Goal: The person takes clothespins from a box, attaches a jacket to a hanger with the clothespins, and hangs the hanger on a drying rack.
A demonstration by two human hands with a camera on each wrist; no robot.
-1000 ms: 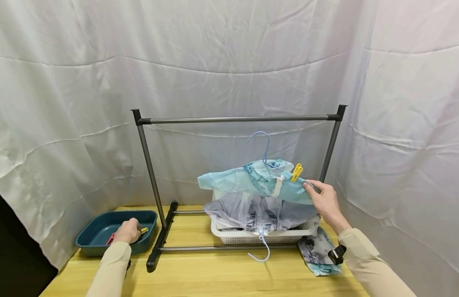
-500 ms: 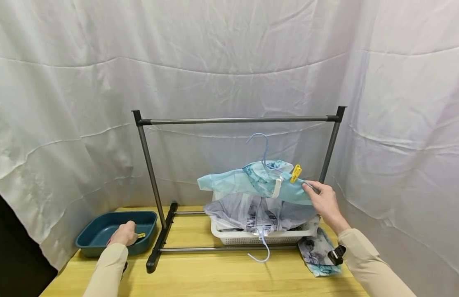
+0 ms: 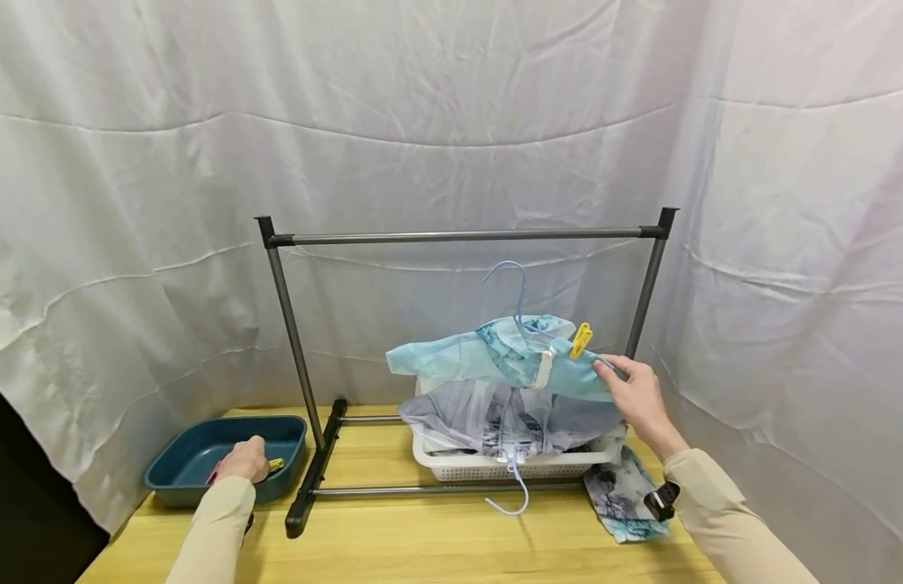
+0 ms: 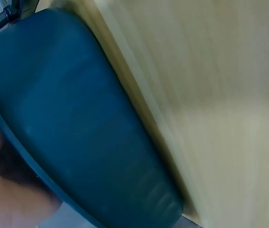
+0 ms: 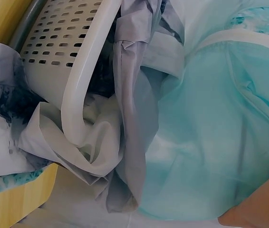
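My right hand (image 3: 643, 401) pinches the shoulder end of a sheer light-blue jacket (image 3: 451, 357) together with the blue hanger (image 3: 522, 304) inside it. A yellow clothespin (image 3: 581, 341) is clipped on the jacket near that hand. In the right wrist view the jacket's pale cloth (image 5: 201, 137) fills the right side. Far to the left, my left hand (image 3: 244, 461) reaches down into a dark teal basin (image 3: 181, 454), its fingertips hidden. Beside it show a yellow clothespin (image 3: 276, 465) and something red (image 3: 214, 473). I cannot tell whether the left hand holds anything.
A grey garment (image 3: 466, 414) on another hanger (image 3: 520, 495) lies over a white perforated basket (image 3: 480, 470). Folded patterned cloth (image 3: 626, 495) sits to the basket's right. A metal clothes rack (image 3: 451, 238) spans the wooden table (image 3: 407, 543), backed by pale curtains (image 3: 436, 97).
My left hand has shifted slightly left and lower in the basin over the last second. The right hand keeps its grip on the jacket, which hangs nearly still.
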